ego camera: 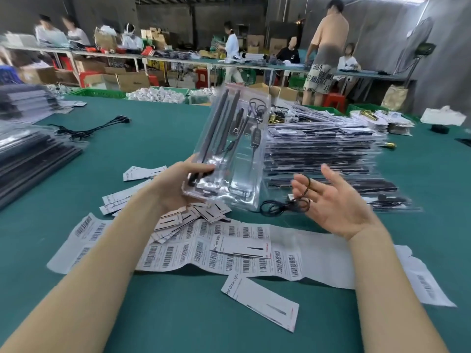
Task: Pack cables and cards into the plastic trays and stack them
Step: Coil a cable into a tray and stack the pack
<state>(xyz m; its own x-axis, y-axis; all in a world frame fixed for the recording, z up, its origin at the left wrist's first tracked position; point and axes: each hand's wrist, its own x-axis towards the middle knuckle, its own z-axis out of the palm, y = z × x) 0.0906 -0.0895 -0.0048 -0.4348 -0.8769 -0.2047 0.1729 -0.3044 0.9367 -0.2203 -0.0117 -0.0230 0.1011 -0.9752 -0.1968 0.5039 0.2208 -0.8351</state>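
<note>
- The green tabletop [158, 138] fills most of the frame, from the lower edge up to the crates at mid-height.
- A tall stack of packed plastic trays [321, 149] stands right of centre, and a second, darker stack [33, 159] lies at the left edge.
- A long strip of barcode labels [193, 253] lies flat across the lower middle of the tabletop, with a loose heap of printed cards [175, 220] on its upper left part.
- One clear plastic tray [229, 146], holding dark bars and a black cable, is lifted off the tabletop at the centre and tilts up and away.
- The left hand [175, 184] grips the tray's near left corner, thumb curled over the top and fingers underneath.
- The right hand [334, 200], right of centre, is palm-up with its fingers spread; a coiled black cable [283, 205] hangs from loops around two of them and its lower coil lies just beside the tray's near end.
- A single card [262, 301] lies alone in the lower middle.
</note>
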